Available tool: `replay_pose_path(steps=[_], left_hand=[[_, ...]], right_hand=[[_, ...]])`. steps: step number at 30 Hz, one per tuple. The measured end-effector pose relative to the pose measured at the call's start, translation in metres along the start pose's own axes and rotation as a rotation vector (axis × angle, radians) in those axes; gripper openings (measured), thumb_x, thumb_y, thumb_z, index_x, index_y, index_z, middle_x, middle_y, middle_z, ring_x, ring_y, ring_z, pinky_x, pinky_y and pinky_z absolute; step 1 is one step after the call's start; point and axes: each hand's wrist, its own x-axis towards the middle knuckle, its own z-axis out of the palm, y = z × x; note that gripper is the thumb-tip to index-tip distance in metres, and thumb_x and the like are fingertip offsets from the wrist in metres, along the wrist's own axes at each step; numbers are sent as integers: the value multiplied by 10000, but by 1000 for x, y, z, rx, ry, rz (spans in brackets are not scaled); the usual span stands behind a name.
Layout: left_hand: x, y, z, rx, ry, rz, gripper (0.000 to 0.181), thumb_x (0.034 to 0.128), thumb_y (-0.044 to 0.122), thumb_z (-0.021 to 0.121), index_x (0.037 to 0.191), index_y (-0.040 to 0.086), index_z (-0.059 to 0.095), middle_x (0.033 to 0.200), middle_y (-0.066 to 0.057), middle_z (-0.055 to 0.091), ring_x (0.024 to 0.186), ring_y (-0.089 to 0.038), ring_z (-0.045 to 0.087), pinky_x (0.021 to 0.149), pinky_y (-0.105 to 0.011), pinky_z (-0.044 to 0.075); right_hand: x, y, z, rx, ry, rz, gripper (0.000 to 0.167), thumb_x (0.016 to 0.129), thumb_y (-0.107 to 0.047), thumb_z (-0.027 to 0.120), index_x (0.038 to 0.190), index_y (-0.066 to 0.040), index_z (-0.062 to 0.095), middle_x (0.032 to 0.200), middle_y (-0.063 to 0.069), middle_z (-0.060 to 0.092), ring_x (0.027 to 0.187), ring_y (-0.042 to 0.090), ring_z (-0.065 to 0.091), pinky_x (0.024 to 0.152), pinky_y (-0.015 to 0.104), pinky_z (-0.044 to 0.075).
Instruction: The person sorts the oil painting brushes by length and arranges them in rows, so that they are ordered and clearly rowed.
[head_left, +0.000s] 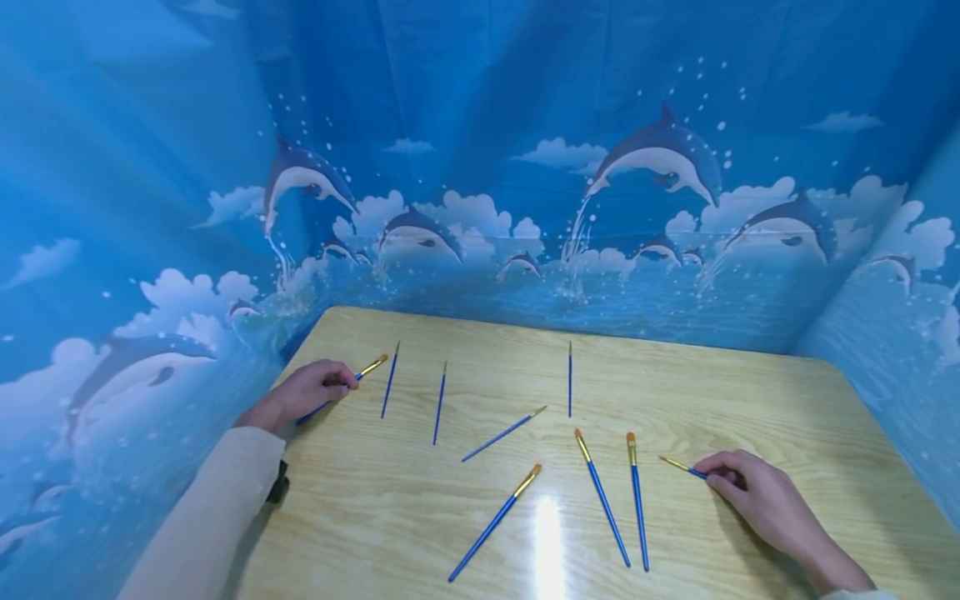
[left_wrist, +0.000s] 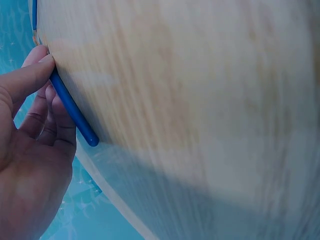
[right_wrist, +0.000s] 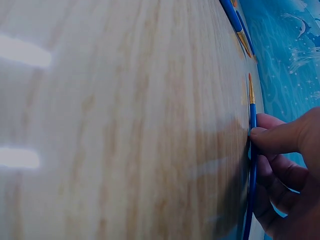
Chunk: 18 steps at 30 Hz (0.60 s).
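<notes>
At the table's left edge my left hand (head_left: pixel 315 388) pinches a blue-handled paintbrush (head_left: pixel 372 367) between thumb and fingers, its bristles pointing away to the right. The left wrist view shows the rear end of its blue handle (left_wrist: pixel 75 110) sticking out below the fingertips. On the right side, my right hand (head_left: pixel 761 496) pinches a thinner paintbrush (head_left: pixel 678 463) by the handle, with the tip pointing left. In the right wrist view that brush (right_wrist: pixel 252 115) lies close along the table surface; the lower handle passes beside the curled fingers.
Between the hands lie several loose brushes: thin ones (head_left: pixel 390 380) toward the back and wider ones (head_left: pixel 495 523) nearer the front. Two wide brushes (head_left: pixel 637 508) lie side by side left of my right hand. A dolphin-printed curtain (head_left: pixel 487 275) borders the wooden table (head_left: pixel 360 517).
</notes>
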Motion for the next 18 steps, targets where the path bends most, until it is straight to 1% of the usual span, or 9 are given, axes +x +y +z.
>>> replay_pose_path(steps=[6, 13, 18], left_hand=[[0, 0, 0, -5, -5, 4, 135, 1108, 57, 606, 1183, 72, 717, 1249, -158, 711, 1201, -334, 647, 1017, -561, 537], [-1, 2, 0, -16, -3, -16, 140, 1111, 60, 604, 1187, 67, 722, 1250, -163, 711, 1201, -339, 643, 1018, -563, 535], [-2, 3, 1, -18, -4, -31, 145, 1114, 61, 598, 1193, 68, 719, 1254, -162, 710, 1208, -342, 640, 1023, -563, 532]], right_hand=[[1, 0, 0, -5, 5, -14, 180, 984, -12, 753, 1079, -158, 800, 1072, 25, 751, 864, 24, 589, 715, 261, 484], [1, -1, 0, 5, 21, -48, 203, 984, 18, 748, 1076, -159, 781, 1053, 13, 740, 848, -18, 562, 710, 260, 487], [1, -2, 1, 12, 32, -73, 226, 995, 40, 729, 1069, -170, 769, 1064, -17, 775, 907, -17, 629, 744, 255, 529]])
